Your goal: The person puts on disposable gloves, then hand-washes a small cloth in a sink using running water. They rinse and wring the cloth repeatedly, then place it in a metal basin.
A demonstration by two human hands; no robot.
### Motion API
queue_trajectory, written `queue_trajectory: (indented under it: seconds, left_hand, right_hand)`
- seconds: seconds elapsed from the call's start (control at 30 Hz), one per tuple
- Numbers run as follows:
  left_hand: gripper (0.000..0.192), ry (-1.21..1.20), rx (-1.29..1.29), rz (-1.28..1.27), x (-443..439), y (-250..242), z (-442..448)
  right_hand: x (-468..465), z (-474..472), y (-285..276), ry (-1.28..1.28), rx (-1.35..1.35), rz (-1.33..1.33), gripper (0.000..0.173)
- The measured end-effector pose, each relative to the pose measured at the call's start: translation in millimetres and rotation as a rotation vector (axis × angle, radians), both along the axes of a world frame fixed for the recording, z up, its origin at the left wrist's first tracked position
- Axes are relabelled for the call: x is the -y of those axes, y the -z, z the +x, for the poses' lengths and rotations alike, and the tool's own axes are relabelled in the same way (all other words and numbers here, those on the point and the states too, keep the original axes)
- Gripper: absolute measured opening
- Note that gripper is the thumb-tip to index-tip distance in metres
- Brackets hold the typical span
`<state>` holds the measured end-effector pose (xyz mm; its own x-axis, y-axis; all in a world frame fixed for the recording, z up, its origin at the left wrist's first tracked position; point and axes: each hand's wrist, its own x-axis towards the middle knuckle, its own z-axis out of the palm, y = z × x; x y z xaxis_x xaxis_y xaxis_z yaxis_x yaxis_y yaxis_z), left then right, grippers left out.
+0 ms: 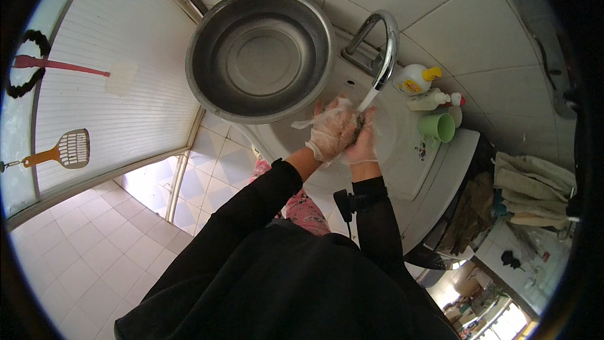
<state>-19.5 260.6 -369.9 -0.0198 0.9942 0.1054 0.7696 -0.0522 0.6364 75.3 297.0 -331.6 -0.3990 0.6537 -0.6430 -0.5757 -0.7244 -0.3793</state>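
Water runs from the curved chrome faucet [388, 52] onto my two hands over the white ceramic sink [401, 170]. Thin clear plastic gloves cover both hands. My left hand [334, 128] is closed against a small dark object [359, 125], whose kind I cannot tell because fingers and water hide most of it. Cupped around its other side is my right hand [364, 139]. Loose glove film sticks out beyond the left fingers. A wide stainless steel basin [266, 68] rests at the sink's left back edge, close to my left hand.
Right of the faucet stand a white pump bottle [411, 79] with a yellow top, a pale bottle [427, 100] and a green mug [436, 127]. Cloths [533, 184] hang at the right. A slotted scoop [73, 148] hangs on the ribbed panel [118, 47] at left.
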Motion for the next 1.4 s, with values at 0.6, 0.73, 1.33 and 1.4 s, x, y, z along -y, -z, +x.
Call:
queue_trajectory:
  seconds: [0.6, 0.73, 1.33, 1.4]
  left_hand:
    - [0.047, -0.245, 0.420, -0.423, 3, 41, 19]
    - [0.051, -0.619, 1.544, -0.618, -6, 25, 8]
    - [0.048, -0.822, 1.754, -0.740, 0, -12, -38]
    - [0.049, -0.549, 1.934, -0.705, -5, -22, -31]
  right_hand:
    - [5, -15, 23, -0.039, 0.396, -0.192, 0.044]
    - [-5, 12, 32, -0.180, 0.371, 0.082, 0.042]
    - [-56, 97, 38, -0.500, 1.044, 0.724, 0.037]
    - [-40, 84, 57, -0.587, 1.049, 1.004, 0.039]
